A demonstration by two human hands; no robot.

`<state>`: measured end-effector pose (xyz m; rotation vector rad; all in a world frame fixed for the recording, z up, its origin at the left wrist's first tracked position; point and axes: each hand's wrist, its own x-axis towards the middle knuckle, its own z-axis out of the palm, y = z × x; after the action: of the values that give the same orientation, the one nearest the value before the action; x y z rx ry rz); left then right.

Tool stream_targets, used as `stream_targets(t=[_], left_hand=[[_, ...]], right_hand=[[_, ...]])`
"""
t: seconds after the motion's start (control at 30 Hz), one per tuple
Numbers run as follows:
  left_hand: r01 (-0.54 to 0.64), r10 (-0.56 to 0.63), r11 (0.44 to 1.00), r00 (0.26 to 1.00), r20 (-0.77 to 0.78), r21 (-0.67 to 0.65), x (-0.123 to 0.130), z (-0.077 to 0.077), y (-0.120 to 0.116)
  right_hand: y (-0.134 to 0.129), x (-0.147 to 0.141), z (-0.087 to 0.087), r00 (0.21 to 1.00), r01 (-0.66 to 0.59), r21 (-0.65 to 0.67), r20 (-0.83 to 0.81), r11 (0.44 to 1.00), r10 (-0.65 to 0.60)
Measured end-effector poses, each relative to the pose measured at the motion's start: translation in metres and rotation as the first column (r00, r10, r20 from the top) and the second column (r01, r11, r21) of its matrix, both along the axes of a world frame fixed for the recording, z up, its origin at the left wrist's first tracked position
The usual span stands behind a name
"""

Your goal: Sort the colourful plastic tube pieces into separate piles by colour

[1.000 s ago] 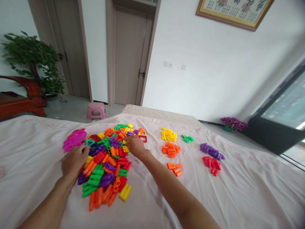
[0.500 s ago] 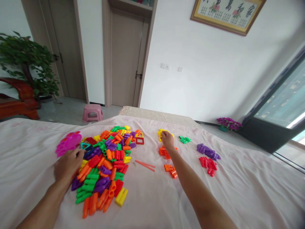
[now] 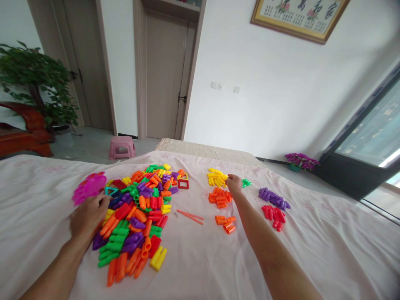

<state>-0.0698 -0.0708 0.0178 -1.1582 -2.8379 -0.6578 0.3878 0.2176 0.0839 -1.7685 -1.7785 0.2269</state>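
My left hand (image 3: 90, 212) rests with curled fingers at the left edge of a big mixed pile of plastic building pieces (image 3: 134, 225). A teal triangular frame (image 3: 111, 191) lies right by its fingertips, and a magenta flower-shaped plate (image 3: 90, 187) is just behind it. Whatever its fingers close on is hidden. My right hand (image 3: 234, 183) is pinched closed between a group of yellow pieces (image 3: 216, 178) and a group of green pieces (image 3: 246, 183), which it partly covers. Anything within that pinch is too small to make out. Orange pieces (image 3: 220, 197) lie just nearer.
More orange pieces (image 3: 225, 223), purple pieces (image 3: 273, 198) and red pieces (image 3: 273, 216) sit in groups on the pale cloth (image 3: 193, 262). Two thin orange sticks (image 3: 190, 216) and a red square frame (image 3: 183, 184) lie beside the pile. A pink stool (image 3: 122, 147) stands beyond.
My right hand has moved right, from over the yellow pieces toward the green ones, uncovering the yellow group and more of the orange pieces. My left hand has stayed in place.
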Motion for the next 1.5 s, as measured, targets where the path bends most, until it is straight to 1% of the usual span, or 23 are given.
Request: stream_targets(t=[0.07,0.13,0.17,0.2,0.23,0.3,0.33,0.4,0.47,0.53,0.57,0.63,0.73,0.83,0.9,0.93,1.0,1.1,1.2,1.27,1.37,1.43,1.5], left_hand=[[-0.003,0.003,1.000,1.000,-0.002,-0.002,0.000,0.001,0.000],[0.002,-0.002,1.000,1.000,-0.003,0.003,0.001,0.002,0.000],[0.005,-0.005,1.000,1.000,-0.003,0.008,0.002,0.002,0.000],[0.006,-0.006,1.000,1.000,-0.002,0.013,0.002,0.003,0.000],[0.004,-0.004,1.000,1.000,-0.002,0.018,0.003,0.003,-0.001],[0.002,-0.002,1.000,1.000,0.000,0.025,0.004,0.005,-0.002],[0.004,-0.004,1.000,1.000,0.002,0.027,0.005,0.006,-0.002],[0.010,-0.011,1.000,1.000,0.005,0.027,0.005,0.007,-0.002],[0.010,-0.010,1.000,1.000,0.001,0.021,0.005,0.006,-0.002],[0.008,-0.008,1.000,1.000,-0.009,0.018,0.005,0.006,-0.002],[0.009,-0.009,1.000,1.000,-0.016,0.019,0.005,0.005,-0.002],[0.008,-0.008,1.000,1.000,-0.021,0.018,0.005,0.005,-0.002],[0.000,0.000,1.000,1.000,-0.004,0.009,0.005,0.006,-0.002],[0.010,-0.010,1.000,1.000,0.013,0.000,0.005,0.009,-0.003],[0.018,-0.017,1.000,1.000,0.017,-0.011,0.004,0.009,-0.003],[0.019,-0.019,1.000,1.000,0.015,-0.017,0.004,0.008,-0.003],[0.015,-0.015,1.000,1.000,0.003,-0.026,0.002,0.006,-0.002],[0.013,-0.013,1.000,1.000,-0.017,-0.024,-0.001,0.002,-0.001],[0.017,-0.017,0.999,1.000,-0.016,-0.028,-0.002,0.000,0.000],[0.019,-0.019,0.999,1.000,-0.013,-0.040,-0.002,0.000,0.000],[0.020,-0.020,0.998,1.000,-0.003,-0.057,-0.002,0.001,0.000],[0.018,-0.018,0.998,1.000,0.007,-0.059,-0.002,0.001,0.000],[0.015,-0.015,0.998,1.000,0.013,-0.053,-0.002,0.001,0.001]], right_hand=[[-0.007,-0.006,0.002,0.999,-0.023,0.007,-0.032,1.000,0.023],[-0.018,-0.021,0.000,0.996,-0.070,0.018,-0.063,0.997,0.071],[-0.026,-0.032,-0.003,0.988,-0.128,0.019,-0.087,0.992,0.129],[-0.036,-0.044,-0.007,0.969,-0.215,0.016,-0.121,0.976,0.216],[-0.049,-0.058,-0.011,0.934,-0.322,0.010,-0.161,0.947,0.320],[-0.077,-0.087,-0.021,0.812,-0.547,0.001,-0.240,0.837,0.531],[-0.093,-0.101,-0.026,0.759,-0.620,-0.001,-0.253,0.785,0.599],[-0.122,-0.125,-0.033,0.674,-0.716,0.016,-0.244,0.698,0.697],[-0.145,-0.142,-0.037,0.615,-0.777,0.006,-0.200,0.629,0.762],[-0.159,-0.153,-0.039,0.589,-0.807,-0.027,-0.114,0.590,0.800],[-0.163,-0.156,-0.039,0.589,-0.808,-0.043,-0.067,0.588,0.805],[-0.168,-0.158,-0.040,0.609,-0.792,-0.061,-0.007,0.608,0.793],[-0.170,-0.153,-0.041,0.632,-0.775,-0.036,-0.042,0.631,0.774],[-0.169,-0.136,-0.037,0.630,-0.766,0.071,-0.108,0.638,0.769],[-0.163,-0.117,-0.033,0.660,-0.721,0.155,-0.145,0.676,0.737],[-0.157,-0.106,-0.031,0.689,-0.681,0.188,-0.162,0.707,0.707],[-0.140,-0.079,-0.028,0.761,-0.580,0.223,-0.194,0.784,0.618],[-0.101,-0.037,-0.025,0.874,-0.389,0.207,-0.227,0.898,0.430],[-0.058,0.000,-0.024,0.943,-0.192,0.150,-0.246,0.970,0.225],[-0.032,0.019,-0.023,0.971,-0.064,0.105,-0.224,0.992,0.086],[-0.001,0.037,-0.020,0.981,0.085,0.070,-0.179,0.994,-0.071],[0.017,0.043,-0.020,0.979,0.134,0.067,-0.161,0.989,-0.122],[0.031,0.045,-0.023,0.980,0.151,0.063,-0.139,0.987,-0.141]])
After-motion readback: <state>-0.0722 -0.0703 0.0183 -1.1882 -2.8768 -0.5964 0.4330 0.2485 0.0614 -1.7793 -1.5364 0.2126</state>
